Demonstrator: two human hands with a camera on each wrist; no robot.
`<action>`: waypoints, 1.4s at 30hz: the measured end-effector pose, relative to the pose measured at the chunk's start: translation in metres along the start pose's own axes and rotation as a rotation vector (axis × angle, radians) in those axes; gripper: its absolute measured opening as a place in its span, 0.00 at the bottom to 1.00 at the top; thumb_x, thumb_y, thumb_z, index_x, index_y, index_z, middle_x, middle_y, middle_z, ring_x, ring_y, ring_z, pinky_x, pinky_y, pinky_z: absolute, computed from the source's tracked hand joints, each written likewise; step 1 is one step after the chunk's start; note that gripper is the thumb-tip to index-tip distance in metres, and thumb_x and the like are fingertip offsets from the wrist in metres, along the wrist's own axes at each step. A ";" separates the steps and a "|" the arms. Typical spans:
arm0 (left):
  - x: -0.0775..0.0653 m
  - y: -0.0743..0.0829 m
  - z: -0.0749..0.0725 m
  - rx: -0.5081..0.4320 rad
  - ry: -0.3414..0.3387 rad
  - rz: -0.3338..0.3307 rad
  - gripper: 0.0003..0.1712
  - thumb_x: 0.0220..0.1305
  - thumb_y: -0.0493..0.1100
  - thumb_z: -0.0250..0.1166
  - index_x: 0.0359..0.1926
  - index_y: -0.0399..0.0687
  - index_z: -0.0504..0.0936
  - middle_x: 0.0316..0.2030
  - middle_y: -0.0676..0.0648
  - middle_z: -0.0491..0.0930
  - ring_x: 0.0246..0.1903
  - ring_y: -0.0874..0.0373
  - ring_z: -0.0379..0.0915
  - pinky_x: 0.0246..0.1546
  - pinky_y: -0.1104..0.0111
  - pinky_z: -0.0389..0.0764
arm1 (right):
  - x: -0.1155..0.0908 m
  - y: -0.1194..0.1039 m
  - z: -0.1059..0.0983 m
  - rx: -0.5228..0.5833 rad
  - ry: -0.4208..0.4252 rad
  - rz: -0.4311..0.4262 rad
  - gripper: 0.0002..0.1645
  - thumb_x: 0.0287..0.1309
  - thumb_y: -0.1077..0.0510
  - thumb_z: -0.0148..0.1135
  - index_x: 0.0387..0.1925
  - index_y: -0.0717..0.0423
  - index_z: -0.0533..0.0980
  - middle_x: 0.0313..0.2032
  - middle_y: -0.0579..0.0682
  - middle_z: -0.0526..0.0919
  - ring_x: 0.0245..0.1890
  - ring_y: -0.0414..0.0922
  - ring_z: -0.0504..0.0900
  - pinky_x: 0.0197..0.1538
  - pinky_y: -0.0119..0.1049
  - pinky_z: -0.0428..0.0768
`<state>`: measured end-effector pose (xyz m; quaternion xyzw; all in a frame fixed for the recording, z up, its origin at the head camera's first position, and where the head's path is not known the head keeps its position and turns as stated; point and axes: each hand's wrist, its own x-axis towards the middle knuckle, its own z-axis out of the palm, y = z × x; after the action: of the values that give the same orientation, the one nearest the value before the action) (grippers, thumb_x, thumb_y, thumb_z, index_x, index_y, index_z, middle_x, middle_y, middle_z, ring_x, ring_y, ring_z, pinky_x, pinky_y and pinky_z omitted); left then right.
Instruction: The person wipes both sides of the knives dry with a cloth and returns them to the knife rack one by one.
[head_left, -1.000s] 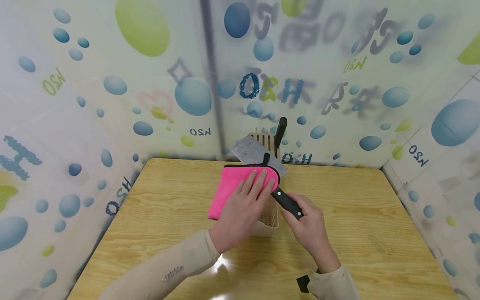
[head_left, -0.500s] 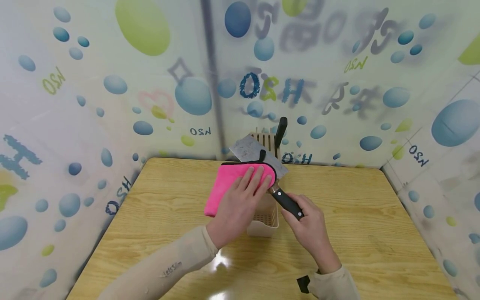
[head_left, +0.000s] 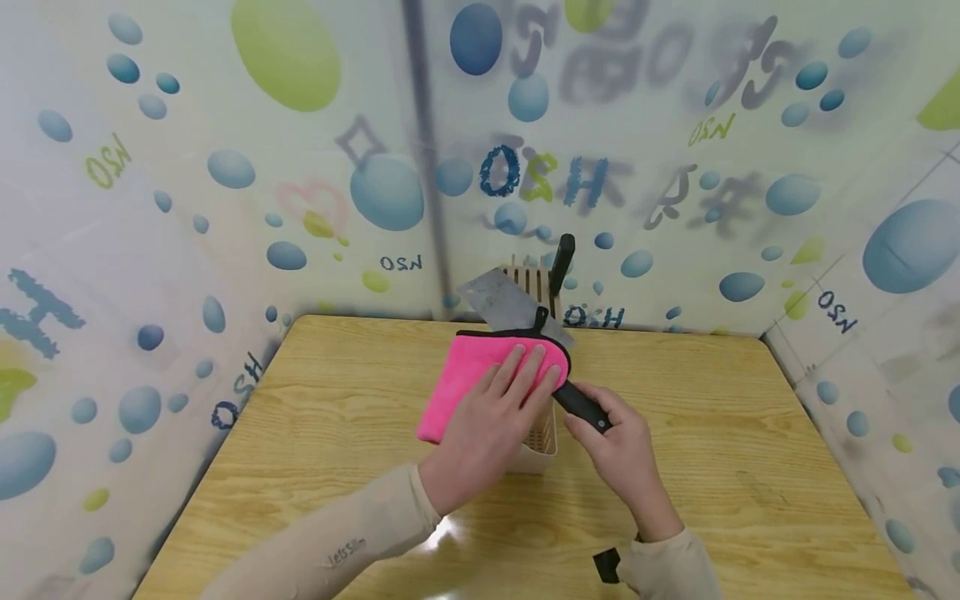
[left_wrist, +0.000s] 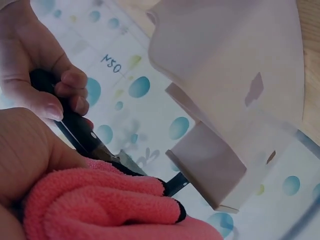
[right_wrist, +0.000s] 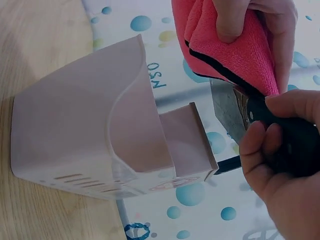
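My right hand (head_left: 618,442) grips the black riveted handle (head_left: 581,406) of a cleaver. Its broad grey blade (head_left: 501,298) points up and left over the table. My left hand (head_left: 487,425) holds a folded pink cloth (head_left: 453,379) with black edging against the cleaver, fingers lying over the top of the cloth. In the right wrist view, the left thumb and fingers pinch the cloth (right_wrist: 232,50) around the blade near the handle. The cloth covers the lower part of the blade and the start of the handle.
Behind and below the hands stands a beige plastic knife holder (right_wrist: 75,110) with slotted sides. Another black knife handle (head_left: 562,262) sticks up from its back slot. The wooden table (head_left: 315,400) meets a patterned curtain (head_left: 300,167) at the back and sides.
The left hand slides the pink cloth slightly up and left along the cleaver, then back down and right over the start of the handle. The right hand and cleaver stay nearly still.
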<state>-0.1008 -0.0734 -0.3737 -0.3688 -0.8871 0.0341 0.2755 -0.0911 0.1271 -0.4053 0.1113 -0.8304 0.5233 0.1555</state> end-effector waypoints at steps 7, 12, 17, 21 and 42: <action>-0.001 0.007 -0.004 0.052 0.025 0.043 0.34 0.71 0.38 0.65 0.75 0.41 0.69 0.74 0.38 0.67 0.73 0.40 0.64 0.70 0.57 0.73 | 0.003 -0.003 -0.005 0.223 -0.105 0.236 0.25 0.67 0.65 0.65 0.64 0.69 0.76 0.51 0.66 0.83 0.36 0.40 0.84 0.40 0.29 0.85; -0.002 0.011 -0.005 0.050 0.024 0.061 0.34 0.71 0.39 0.65 0.75 0.42 0.68 0.75 0.38 0.66 0.73 0.41 0.63 0.71 0.57 0.71 | 0.004 -0.005 -0.007 0.333 -0.137 0.257 0.24 0.69 0.66 0.62 0.63 0.70 0.74 0.46 0.64 0.82 0.36 0.41 0.83 0.41 0.30 0.86; -0.002 0.011 -0.005 0.027 0.022 0.071 0.36 0.70 0.38 0.65 0.76 0.42 0.66 0.76 0.37 0.63 0.75 0.40 0.60 0.73 0.57 0.69 | 0.004 -0.005 -0.008 0.385 -0.160 0.253 0.21 0.72 0.65 0.60 0.62 0.70 0.75 0.41 0.60 0.81 0.35 0.45 0.82 0.43 0.31 0.85; 0.000 0.009 -0.004 0.011 0.035 0.067 0.36 0.69 0.36 0.64 0.76 0.41 0.66 0.76 0.36 0.62 0.75 0.39 0.59 0.74 0.56 0.67 | 0.005 -0.004 -0.009 0.402 -0.174 0.261 0.22 0.73 0.63 0.58 0.63 0.69 0.74 0.44 0.62 0.80 0.35 0.46 0.82 0.44 0.32 0.85; 0.006 -0.021 0.004 0.017 0.076 -0.048 0.35 0.70 0.31 0.61 0.76 0.40 0.66 0.75 0.36 0.64 0.74 0.39 0.61 0.72 0.53 0.69 | 0.003 0.001 -0.011 0.591 -0.207 0.180 0.20 0.76 0.65 0.53 0.58 0.81 0.71 0.36 0.53 0.82 0.30 0.41 0.80 0.37 0.32 0.85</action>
<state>-0.1190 -0.0840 -0.3689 -0.3460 -0.8843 0.0209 0.3128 -0.0928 0.1375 -0.4006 0.1305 -0.6603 0.7394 -0.0154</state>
